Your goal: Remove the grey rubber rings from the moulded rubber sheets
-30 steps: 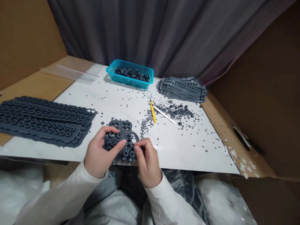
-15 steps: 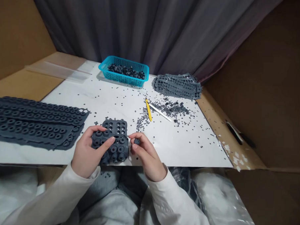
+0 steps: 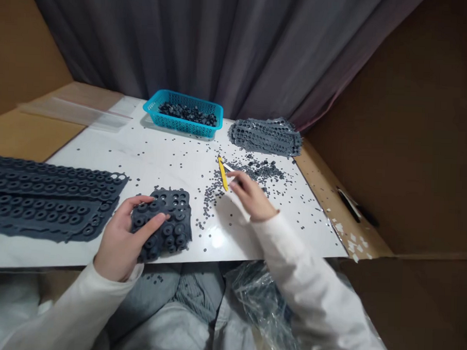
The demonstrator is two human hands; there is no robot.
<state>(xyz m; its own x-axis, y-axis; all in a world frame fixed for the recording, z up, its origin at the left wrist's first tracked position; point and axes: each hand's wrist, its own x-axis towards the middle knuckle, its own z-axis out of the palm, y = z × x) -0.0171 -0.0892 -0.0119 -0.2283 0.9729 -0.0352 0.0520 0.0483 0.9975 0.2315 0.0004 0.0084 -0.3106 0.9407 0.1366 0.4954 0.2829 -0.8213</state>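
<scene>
My left hand (image 3: pixel 124 237) grips a folded dark grey rubber sheet (image 3: pixel 179 227) at the table's front edge, thumb on top. Raised ring-shaped pieces cover its near part, and open holes show at its far end. Out over the table, my right hand (image 3: pixel 254 194) is closed, with a small dark rubber piece (image 3: pixel 238 182) between its fingers, partly hidden. Just left of those fingertips lies a yellow tool (image 3: pixel 223 174). A white stick (image 3: pixel 228 167) beside it is mostly covered by the hand.
A blue basket (image 3: pixel 151 109) of dark pieces stands at the back. Stacked holed sheets (image 3: pixel 264 137) lie right of it, with scattered small bits (image 3: pixel 270 170) in front. Large studded sheets (image 3: pixel 50 198) lie at left. A dark-handled tool (image 3: pixel 348 205) rests on the cardboard at right.
My right hand has moved from beside the rubber sheet forward and right, over the scattered bits, with the small piece. My left hand still grips the sheet. The view has shifted slightly.
</scene>
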